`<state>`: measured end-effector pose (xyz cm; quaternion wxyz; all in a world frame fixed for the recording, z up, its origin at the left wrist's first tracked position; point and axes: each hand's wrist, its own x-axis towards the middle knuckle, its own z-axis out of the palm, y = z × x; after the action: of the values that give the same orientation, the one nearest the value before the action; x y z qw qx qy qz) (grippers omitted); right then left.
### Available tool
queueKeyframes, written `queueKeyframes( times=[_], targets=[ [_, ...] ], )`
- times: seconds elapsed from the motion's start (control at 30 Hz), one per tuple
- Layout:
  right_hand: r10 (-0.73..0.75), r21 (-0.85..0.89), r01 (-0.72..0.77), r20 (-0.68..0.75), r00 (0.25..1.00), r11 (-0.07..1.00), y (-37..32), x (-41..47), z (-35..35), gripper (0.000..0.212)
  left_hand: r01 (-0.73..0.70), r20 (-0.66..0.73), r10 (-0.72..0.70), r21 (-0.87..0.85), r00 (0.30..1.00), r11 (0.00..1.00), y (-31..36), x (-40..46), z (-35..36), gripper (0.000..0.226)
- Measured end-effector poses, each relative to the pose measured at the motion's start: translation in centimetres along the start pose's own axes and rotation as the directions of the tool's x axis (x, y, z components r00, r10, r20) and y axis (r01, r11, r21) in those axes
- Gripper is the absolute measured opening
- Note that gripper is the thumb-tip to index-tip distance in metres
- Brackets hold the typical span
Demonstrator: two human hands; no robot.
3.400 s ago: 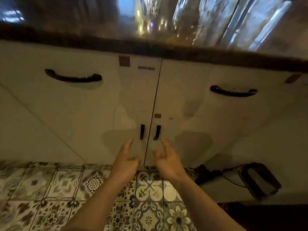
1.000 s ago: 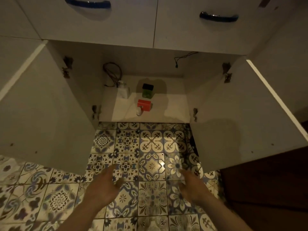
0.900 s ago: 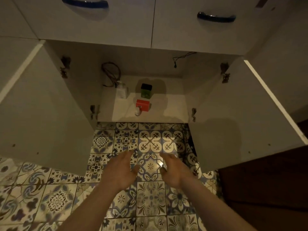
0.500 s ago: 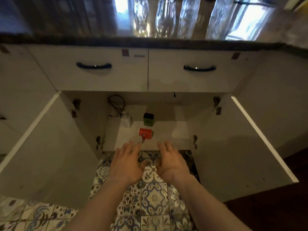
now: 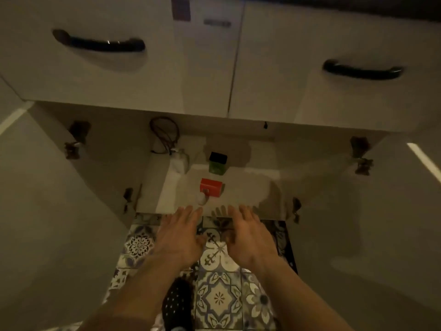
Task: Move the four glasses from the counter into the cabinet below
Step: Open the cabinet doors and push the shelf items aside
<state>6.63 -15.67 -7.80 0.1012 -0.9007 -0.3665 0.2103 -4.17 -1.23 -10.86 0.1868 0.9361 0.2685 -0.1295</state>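
Note:
The white cabinet (image 5: 250,187) below the counter stands with both doors swung wide. My left hand (image 5: 179,237) and my right hand (image 5: 248,237) hover side by side, palms down and fingers spread, just in front of the cabinet's floor edge. Both hands hold nothing. The glasses and the counter top are out of view above the frame.
Inside the cabinet sit a red box (image 5: 211,187), a green box with a black lid (image 5: 217,163), a small white object (image 5: 202,199) and a cable loop (image 5: 164,134). Left door (image 5: 59,223) and right door (image 5: 370,223) flank a patterned tile floor (image 5: 219,295). Two drawers with dark handles (image 5: 100,44) are above.
The view has dropped and moved closer, so the glasses on the counter have left the frame. Both hands stay open and have edged forward to the cabinet's floor edge.

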Motion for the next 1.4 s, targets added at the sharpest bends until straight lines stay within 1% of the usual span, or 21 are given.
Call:
queueKeyframes(
  times=[0.17,0.23,0.33,0.4,0.43,0.5,0.57,0.63,0.7,0.77,0.83,0.87,0.93,1.0,1.03,1.2,1.23,1.3,1.33,1.37,1.4],
  targets=[
    [0.077,-0.01,-0.076,0.095,0.992,0.997,2.0,10.8,5.7,0.07,-0.016,0.055,0.019,-0.042,0.998,0.999,-4.3,9.6,5.1,0.077],
    [0.09,-0.003,-0.09,0.1,0.991,0.996,3.2,16.1,9.2,0.071,-0.002,0.039,0.004,-0.047,0.999,0.999,-6.7,14.3,8.1,0.077],
    [0.09,0.029,-0.093,0.104,0.991,0.995,4.5,20.2,11.1,0.071,0.005,0.048,-0.003,-0.05,0.999,0.999,-8.7,18.4,10.2,0.08],
    [0.09,0.052,-0.093,0.059,0.994,0.994,5.7,23.3,13.3,0.066,0.04,0.045,-0.035,-0.103,0.998,0.994,-9.8,21.5,12.5,0.082],
    [0.079,0.04,-0.08,0.017,0.997,0.996,6.4,25.1,14.4,0.064,0.038,0.032,-0.034,-0.125,0.999,0.991,-10.4,23.2,13.6,0.081],
    [0.051,0.005,-0.051,-0.043,0.998,0.999,7.6,28.7,16.6,0.062,-0.017,-0.027,0.014,-0.113,1.0,0.993,-11.2,26.6,16.2,0.076],
    [0.021,-0.024,-0.023,-0.075,0.997,0.999,8.9,32.3,18.6,0.062,-0.065,-0.118,0.053,-0.094,0.992,0.993,-11.7,29.6,18.7,0.063],
    [-0.01,-0.031,0.007,-0.084,0.996,0.999,9.9,36.2,20.6,0.056,-0.072,-0.184,0.06,-0.059,0.981,0.996,-12.3,32.8,21.2,0.061],
    [-0.046,-0.003,0.046,-0.071,0.996,0.999,10.6,39.2,22.2,0.05,-0.069,-0.206,0.062,-0.027,0.977,0.997,-13.0,35.2,23.3,0.07],
    [-0.105,-0.04,0.104,-0.038,0.994,0.994,11.2,41.2,23.7,0.057,-0.089,-0.222,0.086,-0.004,0.971,0.996,-13.5,36.7,24.8,0.072],
    [-0.152,-0.078,0.15,-0.023,0.988,0.986,11.9,42.5,25.2,0.059,-0.116,-0.217,0.107,-0.028,0.97,0.993,-13.7,37.4,25.8,0.065],
    [-0.15,-0.1,0.148,-0.012,0.989,0.984,12.1,42.9,25.5,0.059,-0.132,-0.21,0.117,-0.058,0.971,0.99,-13.9,37.4,25.9,0.062],
    [-0.166,-0.143,0.158,-0.045,0.985,0.977,12.4,43.3,25.9,0.055,-0.139,-0.214,0.107,-0.136,0.971,0.981,-14.7,36.9,25.5,0.051],
    [-0.223,-0.138,0.21,-0.094,0.97,0.968,12.1,43.3,26.2,0.058,-0.101,-0.272,0.046,-0.193,0.961,0.976,-16.9,36.0,23.5,0.042],
    [-0.259,-0.116,0.246,-0.108,0.96,0.962,11.5,43.1,26.3,0.062,-0.07,-0.295,0.009,-0.197,0.955,0.978,-18.6,35.9,22.0,0.041],
    [-0.365,-0.074,0.36,-0.068,0.929,0.93,6.5,43.7,27.8,0.072,0.127,-0.309,-0.168,-0.15,0.936,0.981,-27.9,40.3,13.6,0.039],
    [-0.38,-0.047,0.377,-0.073,0.922,0.925,5.4,44.3,28.5,0.076,0.139,-0.319,-0.178,-0.142,0.931,0.98,-29.3,41.9,12.2,0.037],
    [-0.416,0.064,0.422,-0.088,0.905,0.904,3.0,44.6,29.6,0.076,0.146,-0.314,-0.175,-0.116,0.933,0.983,-31.4,44.5,10.5,0.034],
    [-0.425,0.122,0.436,-0.106,0.899,0.891,1.7,45.0,30.4,0.076,0.158,-0.318,-0.17,-0.064,0.933,0.985,-32.5,45.8,10.1,0.029],
    [-0.425,0.139,0.44,-0.127,0.896,0.887,0.4,45.5,31.2,0.079,0.175,-0.319,-0.17,-0.014,0.933,0.985,-33.1,46.5,9.6,0.022],
    [-0.416,0.138,0.433,-0.138,0.899,0.891,-1.0,46.2,31.9,0.081,0.16,-0.329,-0.135,0.05,0.935,0.986,-33.9,47.4,9.4,0.019]
  ],
)
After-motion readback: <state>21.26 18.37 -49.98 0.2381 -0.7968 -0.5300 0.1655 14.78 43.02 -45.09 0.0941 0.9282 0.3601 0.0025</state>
